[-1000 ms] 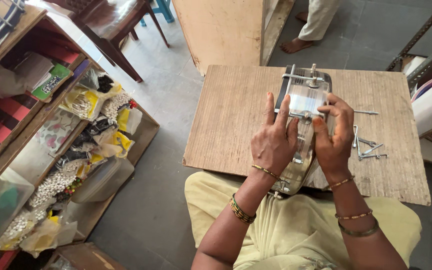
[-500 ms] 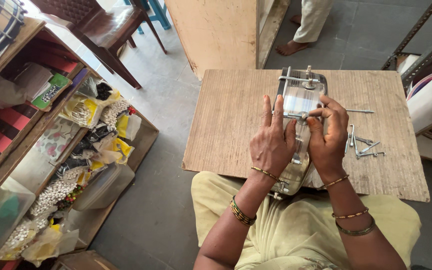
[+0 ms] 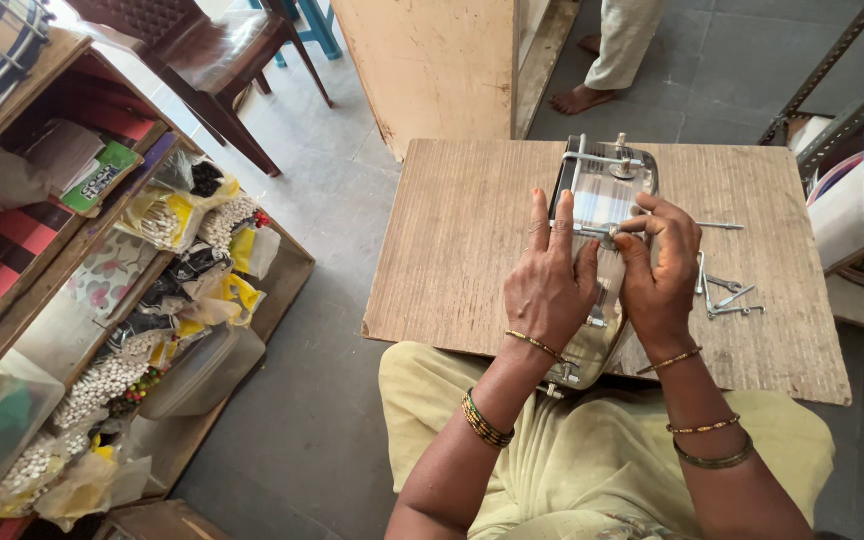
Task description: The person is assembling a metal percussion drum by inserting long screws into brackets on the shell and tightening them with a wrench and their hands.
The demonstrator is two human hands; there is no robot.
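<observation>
Long, narrow metal frame [image 3: 604, 200] of shiny steel with rounded corners, crossed by thin rods and a clear or reflective panel in its upper half; small knobs or bolts showing at the far end and at the near end. Lying on a wooden board [image 3: 472, 240] set across the lap, near end overhanging the board's front edge above the yellow cloth [image 3: 562, 470]. Long axis running straight away from the body, far end toward the top of the board, near end toward the lap, tilted only slightly to the right. One frame; two hands upon it. Left hand [image 3: 547, 285] flat over the frame's left side, fingers straight and held close together, pointing away from the body. Right hand [image 3: 660, 270] curled over the right side, thumb and forefinger pinching a small metal fitting [image 3: 610, 236] on a cross rod at mid-frame, remaining fingers bent inward. One thin pin [image 3: 720, 226] lying on the board just right of the right hand; a small cluster of loose metal pieces [image 3: 730, 297], perhaps three or four, exact count hard to tell, near the right wrist. Bangles: two on the left arm, three on the right. To the left, low wooden shelves [image 3: 102, 300] packed with bags of small white items. At the top, one bare foot of another person [image 3: 580, 98] standing on the grey floor beyond the board.
</observation>
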